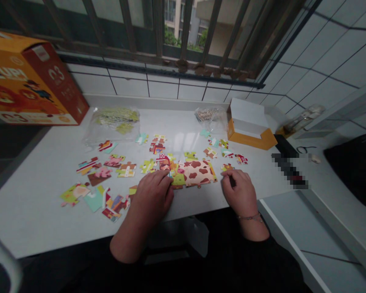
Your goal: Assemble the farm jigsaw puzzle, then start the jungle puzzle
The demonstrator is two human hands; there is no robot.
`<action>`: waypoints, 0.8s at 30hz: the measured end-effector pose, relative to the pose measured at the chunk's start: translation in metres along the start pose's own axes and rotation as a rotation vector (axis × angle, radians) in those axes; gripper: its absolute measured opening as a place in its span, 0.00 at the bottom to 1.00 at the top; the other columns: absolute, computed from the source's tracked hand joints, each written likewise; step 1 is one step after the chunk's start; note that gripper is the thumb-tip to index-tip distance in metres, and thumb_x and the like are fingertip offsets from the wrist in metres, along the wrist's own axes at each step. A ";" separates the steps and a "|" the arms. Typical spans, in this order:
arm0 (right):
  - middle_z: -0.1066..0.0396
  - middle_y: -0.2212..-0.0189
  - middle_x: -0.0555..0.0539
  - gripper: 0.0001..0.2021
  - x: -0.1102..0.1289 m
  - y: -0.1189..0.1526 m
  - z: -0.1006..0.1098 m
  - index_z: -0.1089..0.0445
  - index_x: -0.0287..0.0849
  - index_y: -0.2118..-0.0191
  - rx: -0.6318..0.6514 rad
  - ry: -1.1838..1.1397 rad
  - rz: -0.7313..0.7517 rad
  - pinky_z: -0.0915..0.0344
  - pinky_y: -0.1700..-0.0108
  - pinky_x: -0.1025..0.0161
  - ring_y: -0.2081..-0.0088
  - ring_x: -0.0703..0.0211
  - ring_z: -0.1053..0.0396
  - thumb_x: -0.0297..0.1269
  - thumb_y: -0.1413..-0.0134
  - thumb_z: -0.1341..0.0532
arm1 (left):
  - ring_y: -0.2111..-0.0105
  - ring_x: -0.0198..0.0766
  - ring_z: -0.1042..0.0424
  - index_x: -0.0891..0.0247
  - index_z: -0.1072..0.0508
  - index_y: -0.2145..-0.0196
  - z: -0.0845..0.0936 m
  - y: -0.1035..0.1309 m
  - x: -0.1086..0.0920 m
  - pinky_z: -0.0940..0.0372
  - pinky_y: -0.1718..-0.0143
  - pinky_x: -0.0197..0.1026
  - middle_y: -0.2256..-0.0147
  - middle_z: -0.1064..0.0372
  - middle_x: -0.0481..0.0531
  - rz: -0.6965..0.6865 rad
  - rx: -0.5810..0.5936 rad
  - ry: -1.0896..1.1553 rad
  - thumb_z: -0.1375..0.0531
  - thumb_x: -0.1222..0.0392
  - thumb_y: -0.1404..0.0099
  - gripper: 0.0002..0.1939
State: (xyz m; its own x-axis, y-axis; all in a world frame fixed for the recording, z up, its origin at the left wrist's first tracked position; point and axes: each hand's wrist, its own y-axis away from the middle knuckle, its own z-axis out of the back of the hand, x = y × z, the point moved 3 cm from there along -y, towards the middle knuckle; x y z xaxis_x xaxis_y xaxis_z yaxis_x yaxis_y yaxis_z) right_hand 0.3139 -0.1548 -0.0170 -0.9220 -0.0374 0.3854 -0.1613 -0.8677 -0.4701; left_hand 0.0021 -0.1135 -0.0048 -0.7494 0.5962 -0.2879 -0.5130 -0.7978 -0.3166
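My left hand point(154, 191) lies at the left end of a partly joined jigsaw puzzle point(199, 173), which shows a brown-spotted cow. Its fingers are pressed together on a puzzle piece point(164, 162) with a red barn, partly covered by the fingertips. To the right, my right hand point(239, 189) rests on the table with curled fingers around a hollow, and nothing shows in it. Just beyond its fingertips is a small brown puzzle piece point(227, 167). Loose pieces lie left of the joined part, among them a pig piece point(100, 175) and a teal piece point(94, 199).
A large orange box point(56, 81) stands at the back left beside a plastic bag point(116, 122) of green pieces. Toward the back right are another clear bag point(212, 116) and an open yellow-and-white box point(250, 126). An open drawer point(295, 240) juts out at right.
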 end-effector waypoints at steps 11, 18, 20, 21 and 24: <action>0.20 0.60 0.43 0.09 -0.002 0.002 0.001 0.25 0.48 0.59 -0.063 -0.014 -0.011 0.31 0.47 0.48 0.54 0.44 0.26 0.30 0.37 0.42 | 0.40 0.62 0.23 0.62 0.20 0.52 -0.001 -0.001 0.001 0.29 0.35 0.69 0.41 0.21 0.66 0.007 -0.003 0.000 0.40 0.67 0.28 0.11; 0.21 0.57 0.39 0.09 -0.007 0.005 0.000 0.25 0.45 0.56 -0.132 0.066 -0.078 0.34 0.43 0.42 0.51 0.40 0.27 0.31 0.37 0.42 | 0.40 0.63 0.22 0.63 0.20 0.54 0.000 -0.001 0.001 0.27 0.36 0.69 0.42 0.21 0.68 0.007 -0.019 0.001 0.41 0.68 0.30 0.11; 0.22 0.52 0.35 0.11 -0.013 0.005 0.000 0.25 0.43 0.51 -0.170 0.120 -0.143 0.35 0.42 0.40 0.47 0.36 0.28 0.35 0.36 0.40 | 0.40 0.63 0.22 0.62 0.20 0.54 -0.001 -0.001 0.002 0.27 0.36 0.69 0.42 0.21 0.68 0.005 -0.022 -0.002 0.41 0.68 0.30 0.11; 0.23 0.50 0.33 0.13 -0.017 0.005 0.000 0.26 0.43 0.48 -0.196 0.141 -0.169 0.35 0.42 0.39 0.46 0.35 0.29 0.37 0.36 0.39 | 0.40 0.63 0.22 0.62 0.20 0.53 -0.002 -0.001 0.002 0.27 0.36 0.70 0.41 0.21 0.67 0.003 -0.023 -0.004 0.41 0.68 0.30 0.12; 0.25 0.46 0.30 0.19 -0.031 0.000 -0.001 0.28 0.41 0.43 -0.242 0.172 -0.200 0.35 0.41 0.37 0.43 0.32 0.30 0.42 0.35 0.37 | 0.40 0.62 0.23 0.62 0.21 0.53 -0.003 -0.001 0.004 0.27 0.36 0.69 0.40 0.21 0.67 -0.006 -0.023 -0.007 0.41 0.68 0.30 0.12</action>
State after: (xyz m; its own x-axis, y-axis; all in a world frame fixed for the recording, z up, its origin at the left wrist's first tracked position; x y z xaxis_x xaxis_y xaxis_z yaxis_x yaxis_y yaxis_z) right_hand 0.3421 -0.1532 -0.0293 -0.9065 0.2231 0.3585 -0.4039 -0.7062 -0.5815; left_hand 0.0007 -0.1102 -0.0087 -0.7494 0.5999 -0.2802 -0.5074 -0.7922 -0.3391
